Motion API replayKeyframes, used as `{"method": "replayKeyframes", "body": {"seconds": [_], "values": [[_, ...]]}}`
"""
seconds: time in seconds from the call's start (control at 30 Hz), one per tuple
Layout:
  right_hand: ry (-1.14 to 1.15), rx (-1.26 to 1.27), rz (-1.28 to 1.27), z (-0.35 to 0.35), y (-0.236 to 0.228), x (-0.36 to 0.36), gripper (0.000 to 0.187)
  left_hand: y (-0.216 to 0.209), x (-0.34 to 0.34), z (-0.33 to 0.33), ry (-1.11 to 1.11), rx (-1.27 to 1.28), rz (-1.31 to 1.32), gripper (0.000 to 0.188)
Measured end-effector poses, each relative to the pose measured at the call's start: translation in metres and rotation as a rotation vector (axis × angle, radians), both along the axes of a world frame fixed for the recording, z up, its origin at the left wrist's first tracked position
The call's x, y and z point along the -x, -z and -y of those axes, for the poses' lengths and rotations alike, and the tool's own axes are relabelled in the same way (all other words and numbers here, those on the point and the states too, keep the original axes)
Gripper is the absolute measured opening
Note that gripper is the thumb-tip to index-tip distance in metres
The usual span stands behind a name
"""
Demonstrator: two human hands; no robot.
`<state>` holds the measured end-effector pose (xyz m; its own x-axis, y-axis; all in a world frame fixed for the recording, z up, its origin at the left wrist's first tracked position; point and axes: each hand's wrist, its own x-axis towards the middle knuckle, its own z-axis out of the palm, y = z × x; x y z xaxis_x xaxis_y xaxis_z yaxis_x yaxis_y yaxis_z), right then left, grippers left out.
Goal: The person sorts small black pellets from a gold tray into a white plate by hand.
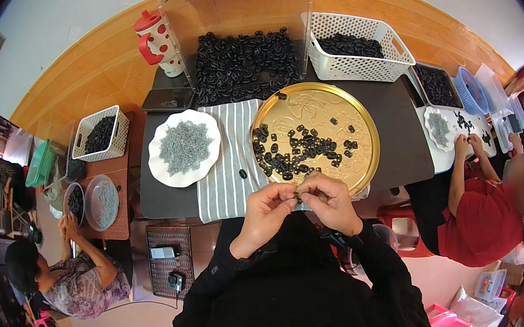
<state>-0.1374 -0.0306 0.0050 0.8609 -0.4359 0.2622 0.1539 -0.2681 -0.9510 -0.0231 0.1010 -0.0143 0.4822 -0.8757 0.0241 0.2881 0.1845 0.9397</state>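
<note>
My left hand (pixel 263 217) and my right hand (pixel 331 205) meet at the near rim of a round gold tray (pixel 354 108). Thumbs and fingertips of both pinch a small dark piece (pixel 298 199) between them; its details are mostly covered. Scattered over the tray lie many small black oval plastic pieces (pixel 302 149) with holes. One loose black piece (pixel 243 174) rests on the grey-and-white striped cloth (pixel 217 197) left of the tray. Left of that, a white scalloped plate (pixel 158 169) carries a heap of small silvery-grey parts (pixel 186 146).
Behind the tray stands a clear bin (pixel 238 11) of black pieces, with a white perforated basket (pixel 364 71) to its right. A red-lidded tumbler (pixel 161 46) and a phone (pixel 167 100) are at the back left. Co-workers sit at a left table (pixel 114 227) and a right table (pixel 461 157).
</note>
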Motion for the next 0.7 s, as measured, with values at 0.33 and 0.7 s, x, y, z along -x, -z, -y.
{"method": "replayKeyframes", "body": {"seconds": [0.33,0.7], "values": [[-0.065,0.159,0.031,-0.001,-0.001,-0.003,0.017,0.001,0.006,-0.007,-0.029,0.031,-0.001,0.023],[0.04,0.073,-0.009,-0.005,-0.006,-0.006,0.013,0.001,-0.001,-0.017,-0.062,0.058,-0.015,0.027]]}}
